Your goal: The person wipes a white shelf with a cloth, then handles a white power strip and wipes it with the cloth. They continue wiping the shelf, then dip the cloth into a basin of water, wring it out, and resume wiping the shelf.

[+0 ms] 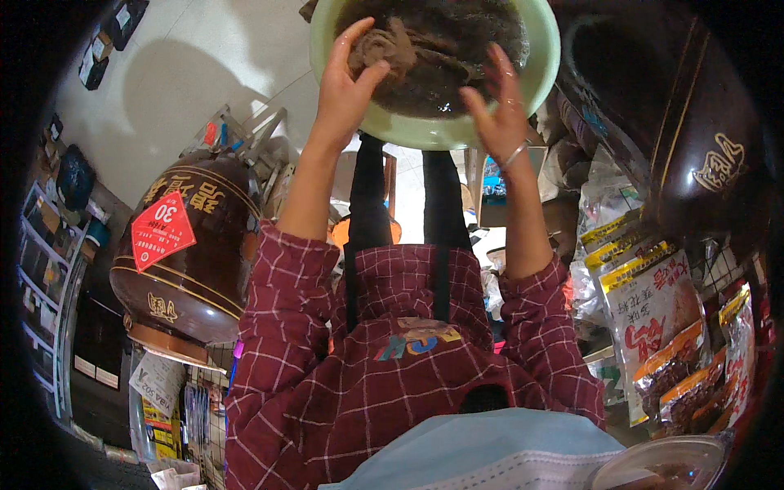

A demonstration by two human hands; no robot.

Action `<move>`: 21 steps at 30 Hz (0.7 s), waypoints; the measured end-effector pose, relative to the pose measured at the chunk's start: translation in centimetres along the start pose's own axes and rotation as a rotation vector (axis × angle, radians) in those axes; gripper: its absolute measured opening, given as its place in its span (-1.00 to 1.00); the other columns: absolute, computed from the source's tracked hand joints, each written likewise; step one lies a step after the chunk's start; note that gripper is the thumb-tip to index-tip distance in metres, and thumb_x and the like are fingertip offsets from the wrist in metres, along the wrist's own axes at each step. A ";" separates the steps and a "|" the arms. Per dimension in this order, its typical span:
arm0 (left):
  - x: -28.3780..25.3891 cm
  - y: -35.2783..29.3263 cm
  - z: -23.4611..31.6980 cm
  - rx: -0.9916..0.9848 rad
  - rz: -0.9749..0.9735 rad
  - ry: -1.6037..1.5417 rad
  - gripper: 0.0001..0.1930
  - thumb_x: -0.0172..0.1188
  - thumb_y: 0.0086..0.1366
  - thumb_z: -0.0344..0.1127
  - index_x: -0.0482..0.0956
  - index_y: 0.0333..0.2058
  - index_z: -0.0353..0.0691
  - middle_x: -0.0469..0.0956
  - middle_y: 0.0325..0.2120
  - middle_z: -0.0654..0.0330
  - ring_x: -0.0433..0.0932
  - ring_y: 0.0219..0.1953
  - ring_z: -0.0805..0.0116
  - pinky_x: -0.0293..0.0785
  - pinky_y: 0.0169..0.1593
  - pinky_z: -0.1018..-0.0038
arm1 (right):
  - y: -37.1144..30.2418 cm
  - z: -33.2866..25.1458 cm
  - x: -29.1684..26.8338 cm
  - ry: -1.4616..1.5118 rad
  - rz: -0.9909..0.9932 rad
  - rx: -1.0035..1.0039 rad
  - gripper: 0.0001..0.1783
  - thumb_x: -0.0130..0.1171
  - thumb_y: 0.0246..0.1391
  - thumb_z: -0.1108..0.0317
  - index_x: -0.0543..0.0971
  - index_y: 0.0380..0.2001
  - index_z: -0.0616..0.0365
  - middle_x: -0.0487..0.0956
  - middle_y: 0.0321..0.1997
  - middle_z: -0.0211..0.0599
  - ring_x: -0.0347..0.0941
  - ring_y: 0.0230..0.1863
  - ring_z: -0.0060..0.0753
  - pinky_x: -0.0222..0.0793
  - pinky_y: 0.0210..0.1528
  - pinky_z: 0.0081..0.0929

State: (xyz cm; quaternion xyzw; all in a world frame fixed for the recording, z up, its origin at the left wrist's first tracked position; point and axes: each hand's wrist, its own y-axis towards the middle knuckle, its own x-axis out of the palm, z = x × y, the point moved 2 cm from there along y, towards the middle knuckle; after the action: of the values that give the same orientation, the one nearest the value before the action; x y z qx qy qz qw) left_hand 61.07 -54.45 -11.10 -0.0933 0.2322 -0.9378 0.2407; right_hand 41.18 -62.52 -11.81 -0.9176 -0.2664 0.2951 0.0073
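Note:
A pale green basin (545, 61) of dark brown liquid stands at the top of the view. My left hand (347, 98) is over its left side, thumb and fingers curved around a bunched, wet, brown cloth-like wad (382, 51). More soft brown folds trail from the wad toward the middle of the liquid; what the material is, I cannot make out. My right hand (502, 118), with a bracelet at the wrist, hangs over the right part of the basin. Its wet fingers are spread apart and hold nothing visible.
A large brown glazed jar (184, 245) with a red diamond label stands at the left, and another dark jar (702, 122) at the upper right. Packaged food bags (653, 310) hang on a rack at the right. Shelving (49, 310) lines the far left.

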 end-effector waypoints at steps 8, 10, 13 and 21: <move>-1.2 -1.5 5.3 0.101 -0.128 0.062 -0.70 0.10 0.30 -0.34 0.46 0.00 -0.20 0.52 -0.12 0.26 0.48 -0.07 0.49 0.37 0.04 0.56 | 3.1 -3.7 -1.5 0.055 -0.341 -0.117 -0.63 0.22 -0.03 0.41 0.55 -0.07 0.09 0.57 -0.19 -0.27 0.47 -0.15 -0.26 0.38 -0.06 -0.42; -2.2 -1.3 6.3 0.179 -0.064 0.219 -0.71 0.10 0.31 -0.32 0.46 -0.01 -0.21 0.52 -0.11 0.28 0.47 -0.10 0.52 0.37 0.01 0.56 | 3.2 -3.8 -3.0 -0.033 -0.246 -0.227 -0.67 0.19 -0.03 0.48 0.56 -0.11 0.13 0.56 -0.22 -0.26 0.46 -0.23 -0.29 0.39 -0.13 -0.46; -1.9 -1.6 8.0 0.408 -0.002 0.561 -0.68 0.07 0.31 -0.40 0.41 0.04 -0.27 0.48 -0.07 0.18 0.45 -0.04 0.37 0.32 0.06 0.46 | 2.9 -5.0 -4.4 -0.213 -0.168 -0.307 -0.71 0.18 -0.05 0.50 0.57 -0.17 0.11 0.56 -0.24 -0.26 0.45 -0.28 -0.28 0.37 -0.17 -0.47; 3.2 -3.9 8.6 0.539 -0.266 0.484 -0.66 0.05 0.16 -0.52 0.45 -0.06 -0.15 0.53 -0.21 0.13 0.54 -0.18 0.13 0.45 -0.16 0.39 | 1.5 -8.2 -3.9 0.163 -0.157 -0.327 -0.33 0.27 -0.25 0.58 0.40 0.05 0.01 0.45 0.04 -0.26 0.38 -0.05 -0.15 0.29 -0.06 -0.29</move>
State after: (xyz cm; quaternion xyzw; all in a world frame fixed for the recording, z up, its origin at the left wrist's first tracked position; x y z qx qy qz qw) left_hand 59.20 -56.39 -1.53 0.1681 0.0134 -0.9831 0.0711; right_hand 43.74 -64.56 -3.17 -0.9039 -0.3799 0.1709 -0.0974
